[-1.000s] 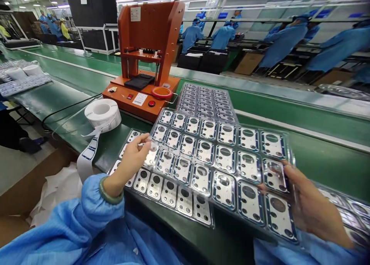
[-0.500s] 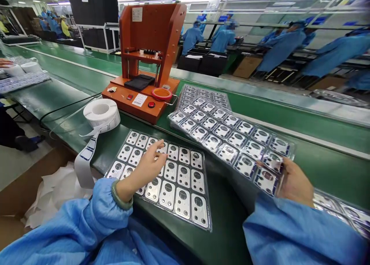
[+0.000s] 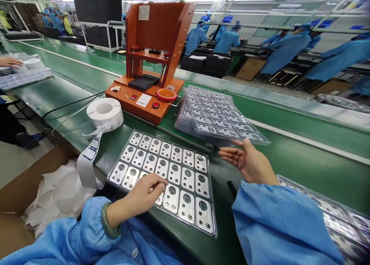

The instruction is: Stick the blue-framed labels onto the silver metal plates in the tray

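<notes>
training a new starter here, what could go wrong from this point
The top tray is skewed across the stack, so it might slide off. The label strip hanging from the roll, close to the left sleeve, could snag. The left hand, low over the near tray, might knock its plates out of place.

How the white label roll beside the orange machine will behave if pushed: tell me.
The white label roll lies flat with its hole upward, so it would more likely slide than roll. Its thick winding suggests some heft. The loose strip bends and hangs down, so it is probably floppy and may trail behind.
</notes>
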Demonstrator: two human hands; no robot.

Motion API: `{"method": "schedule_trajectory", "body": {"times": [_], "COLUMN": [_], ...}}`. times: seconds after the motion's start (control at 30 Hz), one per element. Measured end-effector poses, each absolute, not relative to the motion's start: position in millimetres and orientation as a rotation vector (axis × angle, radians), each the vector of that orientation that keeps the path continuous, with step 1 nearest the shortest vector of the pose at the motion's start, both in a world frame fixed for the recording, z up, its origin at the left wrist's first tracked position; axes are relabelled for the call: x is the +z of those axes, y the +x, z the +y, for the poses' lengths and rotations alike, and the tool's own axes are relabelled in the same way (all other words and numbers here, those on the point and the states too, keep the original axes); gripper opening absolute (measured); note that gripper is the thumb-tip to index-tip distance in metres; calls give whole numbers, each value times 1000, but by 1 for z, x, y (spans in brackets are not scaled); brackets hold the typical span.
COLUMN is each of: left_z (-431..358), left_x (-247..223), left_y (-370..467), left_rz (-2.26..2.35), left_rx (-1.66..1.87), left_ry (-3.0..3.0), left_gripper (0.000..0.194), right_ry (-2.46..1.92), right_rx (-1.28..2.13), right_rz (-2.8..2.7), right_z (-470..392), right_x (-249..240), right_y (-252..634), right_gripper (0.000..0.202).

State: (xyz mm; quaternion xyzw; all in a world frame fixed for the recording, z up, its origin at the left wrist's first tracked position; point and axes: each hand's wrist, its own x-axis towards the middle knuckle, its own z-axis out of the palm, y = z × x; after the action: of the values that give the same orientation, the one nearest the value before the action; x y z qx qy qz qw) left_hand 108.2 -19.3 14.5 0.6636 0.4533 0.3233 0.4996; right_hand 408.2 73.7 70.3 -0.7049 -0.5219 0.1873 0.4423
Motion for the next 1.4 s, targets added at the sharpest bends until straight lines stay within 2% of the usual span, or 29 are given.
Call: {"method": "schedule_trajectory", "body": {"times": [0.07, 0.13, 0.23, 0.33, 0.4, 0.57, 0.93, 1.23, 1.4], "left_z": [-21, -22, -24, -26, -28, -30, -30, -30, -29], "left_x": [11, 10, 12, 11, 8, 3, -3, 2, 3], "left_y": [107, 107, 108, 110, 110, 110, 113, 111, 107], "left_rz": [1070, 1059, 1056, 1046, 1039, 997, 1004, 863, 797], "left_rx": [808, 823, 828, 834, 853, 903, 959, 1097, 1211], "left_ry": [1623, 1642, 1705, 1768, 1816, 1964, 2015, 2069, 2012], "left_gripper": [24, 23, 21, 21, 21, 20, 18, 17, 17], "right_ry": [-1793, -1838, -1858, -1806, -1776, -1738, -1752, -1643, -1405], "right_rx": [579, 496, 18, -513, -603, -733, -700, -731, -579], "right_rz": [-1325, -1301, -1398, -1781, -1913, -1772, -1825, -1832, -2103], "right_z": [69, 65, 68, 81, 94, 128, 152, 129, 90], "right_x": [72, 73, 69, 54, 41, 21, 25, 22, 20], "right_y": [404, 401, 399, 400, 401, 398, 367, 353, 318], "right_gripper": [57, 51, 48, 46, 42, 38, 37, 49, 37]}}
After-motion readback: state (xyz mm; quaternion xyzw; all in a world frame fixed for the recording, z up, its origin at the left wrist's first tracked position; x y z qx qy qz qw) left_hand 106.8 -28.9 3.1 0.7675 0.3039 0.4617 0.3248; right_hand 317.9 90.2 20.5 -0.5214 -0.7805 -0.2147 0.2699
